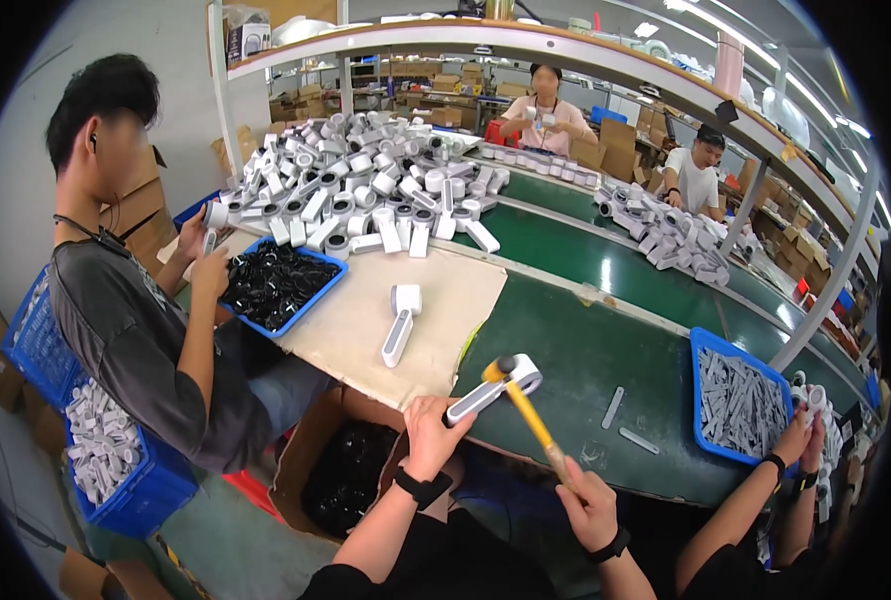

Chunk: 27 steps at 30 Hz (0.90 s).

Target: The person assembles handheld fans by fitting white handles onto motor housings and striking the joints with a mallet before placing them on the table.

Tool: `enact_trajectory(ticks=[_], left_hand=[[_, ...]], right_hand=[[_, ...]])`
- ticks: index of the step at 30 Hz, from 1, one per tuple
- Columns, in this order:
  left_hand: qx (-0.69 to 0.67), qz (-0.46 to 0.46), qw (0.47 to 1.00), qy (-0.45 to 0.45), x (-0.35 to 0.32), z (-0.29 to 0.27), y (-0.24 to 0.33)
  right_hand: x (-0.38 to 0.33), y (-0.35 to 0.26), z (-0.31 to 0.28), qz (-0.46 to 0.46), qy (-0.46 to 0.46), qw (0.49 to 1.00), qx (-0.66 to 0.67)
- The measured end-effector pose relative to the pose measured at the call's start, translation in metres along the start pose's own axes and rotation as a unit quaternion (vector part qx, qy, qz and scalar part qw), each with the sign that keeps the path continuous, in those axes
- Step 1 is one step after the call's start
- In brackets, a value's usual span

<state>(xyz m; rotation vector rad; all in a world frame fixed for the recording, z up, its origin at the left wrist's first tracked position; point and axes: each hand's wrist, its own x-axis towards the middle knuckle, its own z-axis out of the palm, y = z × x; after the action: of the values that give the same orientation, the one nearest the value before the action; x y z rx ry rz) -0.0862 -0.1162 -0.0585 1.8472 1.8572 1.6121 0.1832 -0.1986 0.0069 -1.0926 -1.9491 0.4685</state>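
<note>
My left hand [432, 432] grips the handle end of a white handheld device [475, 400] with a grey strip along it and a round, ring-like head. In my right hand [588, 505] is a small mallet [533, 415] with a yellow handle and a black-and-yellow head. The mallet's head is over the device, by its round end; whether they touch I cannot tell. A second white device [399, 325] lies on the beige board [356, 370] beyond my left hand. Two loose grey strips [614, 408] rest on the green table to the right.
A big heap of white devices [366, 185] covers the table's far left. Blue trays hold black parts [276, 285] and grey strips [736, 400]. A co-worker [136, 300] sits left; another's hands [801, 435] work at right. An open carton [351, 470] stands below the table edge.
</note>
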Motion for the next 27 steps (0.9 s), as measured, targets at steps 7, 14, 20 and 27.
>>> enact_trajectory(ticks=[7,14,20,27], left_hand=[[0.05,-0.002,0.998,-0.03,0.001,-0.004,-0.001],[0.051,0.038,0.99,-0.124,0.036,0.01,0.01],[0.222,0.102,0.965,-0.091,0.085,0.001,-0.016],[0.453,0.114,0.882,0.065,0.12,0.013,-0.056]], right_hand=[[0.012,0.015,-0.006,0.009,0.001,0.999,-0.037],[0.004,0.025,-0.003,0.029,-0.014,0.999,-0.027],[-0.023,0.023,-0.012,0.099,0.023,0.994,0.033],[-0.055,0.03,-0.018,0.193,0.082,0.965,0.156]])
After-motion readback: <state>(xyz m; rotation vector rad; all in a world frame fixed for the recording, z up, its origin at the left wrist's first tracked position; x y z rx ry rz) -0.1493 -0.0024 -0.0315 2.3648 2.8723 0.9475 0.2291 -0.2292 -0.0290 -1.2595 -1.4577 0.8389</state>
